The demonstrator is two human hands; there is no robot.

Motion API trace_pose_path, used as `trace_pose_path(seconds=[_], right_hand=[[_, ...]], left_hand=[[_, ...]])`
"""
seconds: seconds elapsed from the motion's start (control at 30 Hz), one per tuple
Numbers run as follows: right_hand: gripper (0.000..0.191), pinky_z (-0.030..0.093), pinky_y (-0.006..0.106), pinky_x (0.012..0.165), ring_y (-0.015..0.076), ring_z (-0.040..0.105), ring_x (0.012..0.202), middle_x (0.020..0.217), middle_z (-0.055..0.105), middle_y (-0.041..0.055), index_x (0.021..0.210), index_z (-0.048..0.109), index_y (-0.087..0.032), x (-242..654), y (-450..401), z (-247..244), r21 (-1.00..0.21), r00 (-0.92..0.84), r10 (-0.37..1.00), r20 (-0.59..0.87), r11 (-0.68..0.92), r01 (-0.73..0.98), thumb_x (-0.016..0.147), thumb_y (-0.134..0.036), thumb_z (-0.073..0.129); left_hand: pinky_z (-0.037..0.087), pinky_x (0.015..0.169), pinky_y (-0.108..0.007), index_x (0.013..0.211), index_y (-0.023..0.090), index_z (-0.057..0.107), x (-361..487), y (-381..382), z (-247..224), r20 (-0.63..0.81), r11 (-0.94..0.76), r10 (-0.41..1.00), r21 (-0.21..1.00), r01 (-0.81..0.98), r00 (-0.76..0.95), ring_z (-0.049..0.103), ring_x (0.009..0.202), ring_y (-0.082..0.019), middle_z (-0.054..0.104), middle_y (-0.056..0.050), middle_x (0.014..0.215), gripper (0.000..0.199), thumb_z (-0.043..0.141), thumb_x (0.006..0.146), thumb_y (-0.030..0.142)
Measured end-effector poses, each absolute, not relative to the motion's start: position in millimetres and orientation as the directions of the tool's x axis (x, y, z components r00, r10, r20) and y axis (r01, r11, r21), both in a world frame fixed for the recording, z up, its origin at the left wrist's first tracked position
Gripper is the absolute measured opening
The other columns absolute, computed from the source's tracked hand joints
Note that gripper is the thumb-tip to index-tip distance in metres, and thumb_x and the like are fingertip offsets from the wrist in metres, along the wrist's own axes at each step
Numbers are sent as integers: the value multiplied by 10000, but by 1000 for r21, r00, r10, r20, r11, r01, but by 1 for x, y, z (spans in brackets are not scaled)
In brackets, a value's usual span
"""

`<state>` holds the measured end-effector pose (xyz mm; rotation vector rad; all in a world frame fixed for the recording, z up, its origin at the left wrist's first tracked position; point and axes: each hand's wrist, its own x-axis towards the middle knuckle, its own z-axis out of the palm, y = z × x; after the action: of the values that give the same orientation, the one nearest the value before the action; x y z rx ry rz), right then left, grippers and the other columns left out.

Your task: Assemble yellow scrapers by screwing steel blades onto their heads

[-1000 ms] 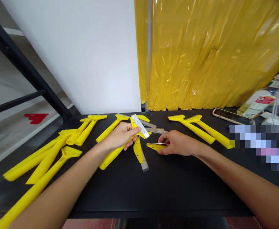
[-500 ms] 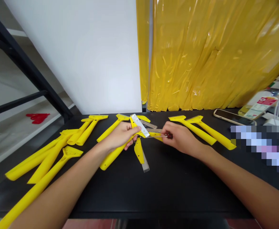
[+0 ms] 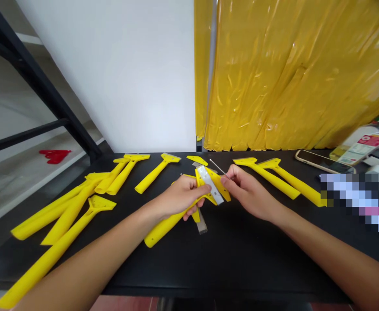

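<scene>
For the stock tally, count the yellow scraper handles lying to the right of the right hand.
2. One yellow scraper handle lies just beyond the right hand; the other lies beside it, further right. Both are on the black table. Neither looks hidden.

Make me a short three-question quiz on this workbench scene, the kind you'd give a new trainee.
1. What does the left hand hold?
A) a smartphone
B) a yellow plastic scraper
C) a coil of wire

2. True or false: the right hand pinches a thin metal shaft.

3. Fill in the blank: behind the black table hangs shiny ____ plastic sheeting.

Key: 1. B; 2. True; 3. yellow
</scene>
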<state>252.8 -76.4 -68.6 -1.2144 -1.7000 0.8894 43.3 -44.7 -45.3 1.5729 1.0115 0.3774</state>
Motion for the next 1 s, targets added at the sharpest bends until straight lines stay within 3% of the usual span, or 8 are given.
trace_pose_path(seconds=[0.17,0.27,0.33,0.4,0.5,0.57,0.7,1.0], right_hand=[[277,422,284,694,149,511,771,840,584,-8,802,492,-221,246,-79,-71,-904,-254,941,222,296,309,939,-414,637],[266,461,306,800,187,597,928,997,667,16,960,578,-231,242,-78,-72,-934,-196,964,182,232,273,828,-360,769],[382,475,321,822,207,622,954,994,687,21,1072,616,-236,242,-77,-73,-965,-166,976,141,172,197,777,-378,815],[382,480,326,830,210,626,936,954,690,25,1084,675,-222,242,-76,-73,-984,-190,974,120,141,106,788,-427,802],[302,454,286,713,150,553,746,793,631,2,957,762,-200,243,-76,-74,-990,-185,978,95,111,83,847,-480,735],[322,370,256,570,106,406,591,650,523,-30,927,787,-199,242,-78,-75,-991,-145,988,56,73,112,863,-504,710],[372,196,245,461,79,214,519,571,407,-57,966,804,-193,238,-80,-76,-996,-106,994,14,23,91,828,-531,734],[423,200,236,449,74,218,521,564,414,-56,943,812,-168,234,-82,-77,-999,-100,995,28,32,40,794,-560,757]], left_hand=[[388,307,-184,644,180,525,42,-44,-48,-284,33,756,916,399,590,453,329,-79,515,51,464,358,536,965,337],[383,311,-176,650,176,531,43,-46,-46,-277,11,746,915,404,606,464,339,-76,522,53,480,331,559,949,315],[373,320,-170,648,174,532,44,-47,-45,-277,-6,738,909,416,615,463,334,-71,519,52,473,362,556,965,347],[364,331,-167,649,175,527,44,-49,-43,-280,-11,735,905,424,618,453,325,-66,506,55,455,383,532,987,356],[356,340,-168,660,180,519,45,-49,-41,-278,-11,750,902,432,600,451,327,-66,501,58,452,368,523,994,335],[356,348,-170,668,181,517,44,-48,-40,-276,-12,762,899,438,586,456,335,-67,504,56,458,346,533,985,318],[366,367,-185,676,181,522,43,-48,-40,-263,-38,770,891,453,581,470,345,-78,505,49,453,329,531,975,316],[354,368,-196,687,181,540,43,-47,-43,-273,-1,765,905,426,582,466,350,-82,493,37,466,311,502,962,321]])
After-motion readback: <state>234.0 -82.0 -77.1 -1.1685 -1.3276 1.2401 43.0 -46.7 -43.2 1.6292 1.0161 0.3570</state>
